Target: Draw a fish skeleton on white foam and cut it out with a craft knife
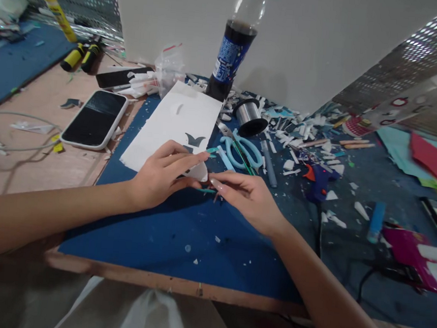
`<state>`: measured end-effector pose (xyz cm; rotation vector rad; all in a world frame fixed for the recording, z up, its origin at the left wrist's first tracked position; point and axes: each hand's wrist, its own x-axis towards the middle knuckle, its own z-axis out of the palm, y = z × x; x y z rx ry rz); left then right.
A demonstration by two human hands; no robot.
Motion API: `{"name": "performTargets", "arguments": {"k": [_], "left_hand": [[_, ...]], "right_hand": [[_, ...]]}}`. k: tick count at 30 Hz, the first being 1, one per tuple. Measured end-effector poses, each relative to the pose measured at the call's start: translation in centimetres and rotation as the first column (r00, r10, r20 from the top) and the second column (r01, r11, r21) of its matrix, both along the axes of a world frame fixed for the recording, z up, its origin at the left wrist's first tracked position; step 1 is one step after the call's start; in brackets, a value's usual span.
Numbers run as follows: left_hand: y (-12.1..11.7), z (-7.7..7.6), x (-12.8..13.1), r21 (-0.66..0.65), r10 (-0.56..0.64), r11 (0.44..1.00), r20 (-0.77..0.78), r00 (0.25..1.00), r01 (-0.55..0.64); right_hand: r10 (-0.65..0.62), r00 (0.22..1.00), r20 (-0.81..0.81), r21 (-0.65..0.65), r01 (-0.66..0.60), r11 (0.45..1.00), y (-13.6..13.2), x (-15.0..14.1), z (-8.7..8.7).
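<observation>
The left hand (162, 172) grips a white piece (200, 172) above the tabletop (173, 242), inward of its front edge. The right hand (253, 197) brings thumb and forefinger to the piece's right tip; whether they grip it cannot be determined.

With the white piece (201, 171) as my dial's centre, I see a deep blue mat (181, 245) at six o'clock, a white sheet of paper (164, 123) with a dark grey shape (195, 140) at eleven, a black-screened phone (96, 117) in a white case towards ten, and a bright yellow glue stick (57, 12) at ten. I get a blue label and dark drink on the bottle (230, 55) at twelve, and silver sheeting (423, 52) patterned with dots at two. Towards three, I have pale blue scissors (259, 157), a dark blue, orange-triggered glue gun (321, 182) and a red sheet (436, 160).
</observation>
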<state>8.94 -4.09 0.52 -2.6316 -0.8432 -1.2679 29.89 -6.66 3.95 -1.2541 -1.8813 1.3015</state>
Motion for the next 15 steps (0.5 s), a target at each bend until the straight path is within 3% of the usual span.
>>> {"name": "performTargets", "arguments": {"k": [10, 15], "left_hand": [[0.06, 0.15, 0.03, 0.064, -0.066, 0.995, -0.065, 0.996, 0.070], [0.01, 0.28, 0.08, 0.078, -0.084, 0.993, -0.085, 0.993, 0.090]], "right_hand": [[-0.031, 0.996, 0.087, 0.074, 0.025, 0.997, 0.04, -0.11, 0.54], [0.012, 0.994, 0.107, 0.078, -0.021, 0.997, 0.10, 0.05, 0.68]]}}
